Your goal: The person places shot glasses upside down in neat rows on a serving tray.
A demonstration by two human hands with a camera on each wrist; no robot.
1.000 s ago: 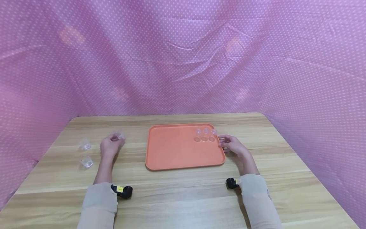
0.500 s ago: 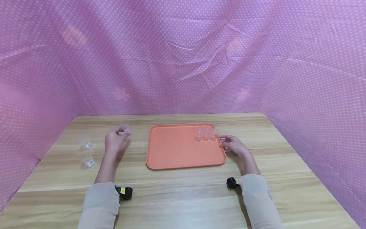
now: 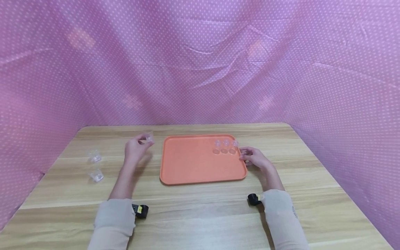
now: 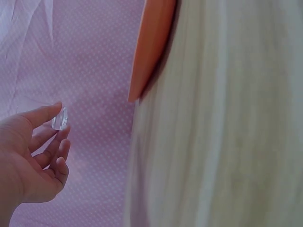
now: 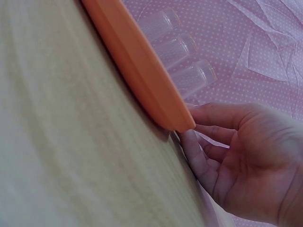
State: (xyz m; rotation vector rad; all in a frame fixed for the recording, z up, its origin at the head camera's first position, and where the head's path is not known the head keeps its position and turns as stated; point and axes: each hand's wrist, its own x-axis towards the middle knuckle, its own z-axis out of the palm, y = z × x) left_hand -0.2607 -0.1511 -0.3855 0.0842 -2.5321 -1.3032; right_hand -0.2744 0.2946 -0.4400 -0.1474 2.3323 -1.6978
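Pink polka-dot cloth (image 3: pixel 200 69) hangs along the far edge of the wood-grain table (image 3: pixel 200 215); the table carries an orange tray (image 3: pixel 187 159) near its middle; the right hand (image 3: pixel 256 159) grips the tray's right rim between thumb and fingers; the left hand (image 3: pixel 135 149), outside the tray's left edge, pinches a clear cup (image 3: pixel 150 137) between thumb and fingertips, its other fingers loosely bent; the pinched cup is raised off the table, near the tray's far left corner but apart from it.

Labels: dark lettering on the right sleeve (image 3: pixel 284 218), illegible; yellow tag (image 3: pixel 139 209) on the black device at the left wrist, print too small to read.

Containers: the tray holds three clear glasses (image 3: pixel 224 147) in a row at its far right corner; two more clear cups (image 3: pixel 96 158) are near the table's left edge; contents of the glasses and cups cannot be determined.
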